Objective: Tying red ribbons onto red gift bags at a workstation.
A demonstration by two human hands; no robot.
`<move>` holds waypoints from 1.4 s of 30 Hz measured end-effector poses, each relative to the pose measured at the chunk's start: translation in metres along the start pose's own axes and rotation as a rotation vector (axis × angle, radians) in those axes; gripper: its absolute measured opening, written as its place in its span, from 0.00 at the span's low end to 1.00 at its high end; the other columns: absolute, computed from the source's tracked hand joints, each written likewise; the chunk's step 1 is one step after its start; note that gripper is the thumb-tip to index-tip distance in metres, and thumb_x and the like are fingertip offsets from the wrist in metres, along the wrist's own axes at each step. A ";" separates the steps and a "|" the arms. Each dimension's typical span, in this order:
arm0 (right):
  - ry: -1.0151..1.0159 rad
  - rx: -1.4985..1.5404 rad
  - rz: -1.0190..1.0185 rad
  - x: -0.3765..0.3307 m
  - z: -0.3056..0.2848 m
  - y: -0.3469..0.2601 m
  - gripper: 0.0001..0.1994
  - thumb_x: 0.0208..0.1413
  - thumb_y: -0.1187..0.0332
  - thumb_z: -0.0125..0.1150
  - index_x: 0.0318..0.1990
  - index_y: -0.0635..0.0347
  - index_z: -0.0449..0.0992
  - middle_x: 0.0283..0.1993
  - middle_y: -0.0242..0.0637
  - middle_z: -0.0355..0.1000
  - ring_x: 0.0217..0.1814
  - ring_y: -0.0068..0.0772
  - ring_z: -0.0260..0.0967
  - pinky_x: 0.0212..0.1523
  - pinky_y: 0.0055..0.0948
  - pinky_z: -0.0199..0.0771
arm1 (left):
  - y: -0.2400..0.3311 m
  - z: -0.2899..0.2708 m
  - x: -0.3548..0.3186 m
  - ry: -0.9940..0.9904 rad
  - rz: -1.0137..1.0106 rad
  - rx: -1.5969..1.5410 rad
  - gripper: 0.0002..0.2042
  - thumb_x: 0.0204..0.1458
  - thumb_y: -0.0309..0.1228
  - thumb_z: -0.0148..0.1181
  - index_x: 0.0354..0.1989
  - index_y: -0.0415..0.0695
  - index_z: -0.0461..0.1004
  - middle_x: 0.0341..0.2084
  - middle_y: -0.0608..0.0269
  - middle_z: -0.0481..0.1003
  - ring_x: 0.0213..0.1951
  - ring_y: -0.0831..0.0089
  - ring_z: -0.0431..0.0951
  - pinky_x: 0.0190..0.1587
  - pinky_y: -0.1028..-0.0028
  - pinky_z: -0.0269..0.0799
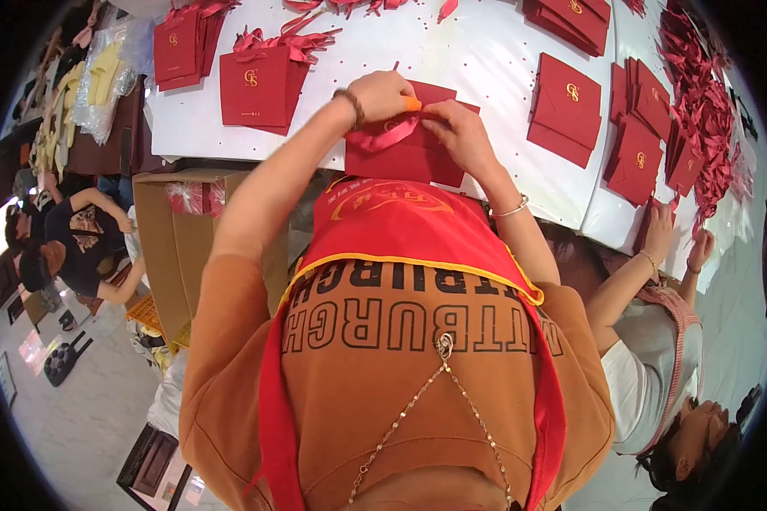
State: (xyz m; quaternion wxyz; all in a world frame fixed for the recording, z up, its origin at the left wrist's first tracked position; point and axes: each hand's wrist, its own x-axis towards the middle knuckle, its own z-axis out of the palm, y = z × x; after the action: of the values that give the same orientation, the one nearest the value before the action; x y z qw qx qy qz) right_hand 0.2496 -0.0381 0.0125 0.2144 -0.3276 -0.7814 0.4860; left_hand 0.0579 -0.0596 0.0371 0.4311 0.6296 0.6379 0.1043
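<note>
Find, at upper centre of the frame on the smooth white table (507, 72), a flat, dark-red paper bag (430, 157) with a glossy red satin ribbon (388, 136) looping across. Worked by curled left hand (382, 95) and right hand (464, 138), with fingertips drawn together near the ribbon; impossible to tell the exact grip. Probably best to keep the ribbon untwisted, pull evenly, and steady the paper against creasing.

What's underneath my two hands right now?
Red bags, a shiny ribbon and the white tabletop show beneath your left hand and right hand. What the hands directly cover can't be seen.
</note>
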 end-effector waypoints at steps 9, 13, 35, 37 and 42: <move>-0.012 -0.115 -0.121 0.002 0.004 -0.009 0.08 0.47 0.72 0.56 0.36 0.60 0.72 0.30 0.41 0.67 0.32 0.43 0.67 0.32 0.34 0.67 | -0.003 -0.009 0.022 -0.282 -0.057 -0.065 0.12 0.40 0.31 0.51 0.28 0.36 0.76 0.19 0.60 0.73 0.22 0.75 0.68 0.26 0.75 0.64; -0.001 -0.145 -0.122 0.001 0.002 -0.013 0.07 0.46 0.73 0.56 0.35 0.60 0.72 0.30 0.42 0.67 0.32 0.44 0.67 0.31 0.35 0.66 | -0.008 -0.001 0.021 0.026 -0.047 -0.102 0.11 0.40 0.33 0.52 0.26 0.39 0.76 0.21 0.55 0.74 0.25 0.67 0.72 0.30 0.72 0.66; -0.124 0.114 0.213 -0.004 0.013 -0.024 0.20 0.46 0.74 0.60 0.48 0.57 0.63 0.39 0.36 0.68 0.28 0.22 0.63 0.33 0.21 0.65 | -0.010 -0.006 0.036 0.362 0.059 -0.328 0.09 0.45 0.31 0.51 0.28 0.38 0.72 0.21 0.63 0.72 0.23 0.77 0.70 0.26 0.78 0.65; -0.115 0.158 0.159 -0.007 0.013 -0.025 0.20 0.46 0.74 0.59 0.47 0.57 0.63 0.32 0.36 0.66 0.25 0.24 0.60 0.29 0.23 0.63 | -0.016 -0.040 0.041 0.413 -0.040 -0.533 0.09 0.48 0.31 0.51 0.32 0.38 0.72 0.19 0.67 0.69 0.19 0.79 0.67 0.22 0.79 0.62; -0.189 0.237 0.141 -0.004 0.008 -0.016 0.18 0.48 0.76 0.59 0.46 0.58 0.63 0.39 0.32 0.68 0.29 0.17 0.62 0.31 0.18 0.65 | -0.045 -0.060 0.044 0.381 -0.143 -0.819 0.12 0.54 0.35 0.46 0.36 0.38 0.71 0.23 0.64 0.71 0.20 0.81 0.65 0.22 0.79 0.61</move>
State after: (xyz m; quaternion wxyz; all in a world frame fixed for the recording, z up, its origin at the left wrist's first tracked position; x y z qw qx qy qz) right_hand 0.2422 -0.0511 0.0234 0.1422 -0.3069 -0.7102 0.6175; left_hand -0.0079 -0.0044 0.0243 0.5255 0.3312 0.6538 0.4320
